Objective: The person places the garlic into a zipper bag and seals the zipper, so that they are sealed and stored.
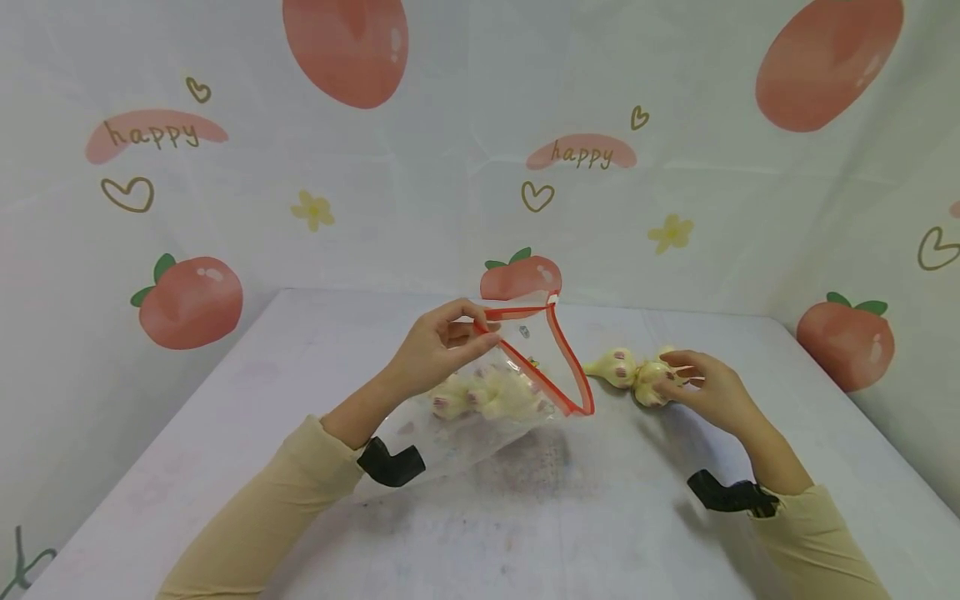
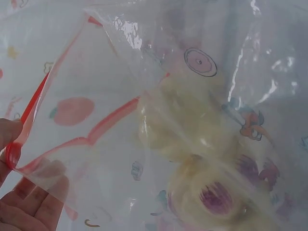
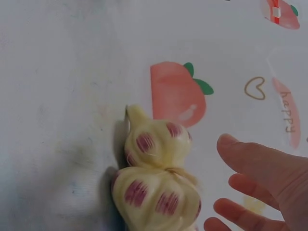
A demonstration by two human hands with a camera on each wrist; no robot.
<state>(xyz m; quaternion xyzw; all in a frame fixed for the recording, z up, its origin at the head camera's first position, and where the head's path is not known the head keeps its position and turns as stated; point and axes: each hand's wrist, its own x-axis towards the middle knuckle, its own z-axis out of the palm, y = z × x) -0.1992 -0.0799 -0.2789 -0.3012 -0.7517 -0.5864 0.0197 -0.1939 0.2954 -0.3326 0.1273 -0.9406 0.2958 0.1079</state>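
Left hand [image 1: 438, 346] pinches a red-rimmed clear bag [image 1: 465, 435], garlic bulbs [image 1: 504, 393] already inside; right of it, unbagged garlic [image 1: 645, 383] lies by the spread right hand [image 1: 712, 387].

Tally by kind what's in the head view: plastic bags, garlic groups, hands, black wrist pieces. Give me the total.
Plastic bag: 1
Garlic groups: 2 (garlic in the bag, garlic on the table)
Hands: 2 (left hand, right hand)
Black wrist pieces: 2 (left piece, right piece)
Total: 7
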